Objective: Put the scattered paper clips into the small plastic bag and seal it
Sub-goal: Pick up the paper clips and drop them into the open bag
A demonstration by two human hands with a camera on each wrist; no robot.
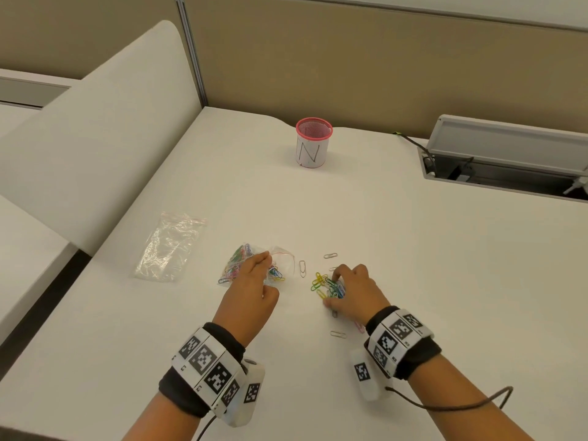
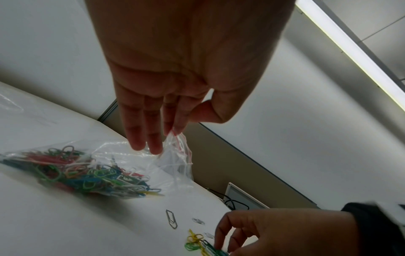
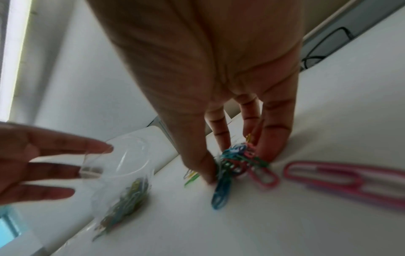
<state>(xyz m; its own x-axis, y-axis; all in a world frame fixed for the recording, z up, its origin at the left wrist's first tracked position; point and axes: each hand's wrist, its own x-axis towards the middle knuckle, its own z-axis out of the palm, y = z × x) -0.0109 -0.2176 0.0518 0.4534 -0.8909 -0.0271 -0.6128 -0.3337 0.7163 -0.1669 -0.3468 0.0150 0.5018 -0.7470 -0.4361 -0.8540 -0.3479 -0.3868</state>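
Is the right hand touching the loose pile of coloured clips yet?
Touching. In the right wrist view the right hand has thumb and fingertips closed around the clip pile on the table, no gap.

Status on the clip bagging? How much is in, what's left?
Partly done: many coloured clips sit in the small bag. Left hand pinches its open mouth; right hand gathers a loose clip cluster. Left: stray silver clips, then sealing. A second bag lies unused.
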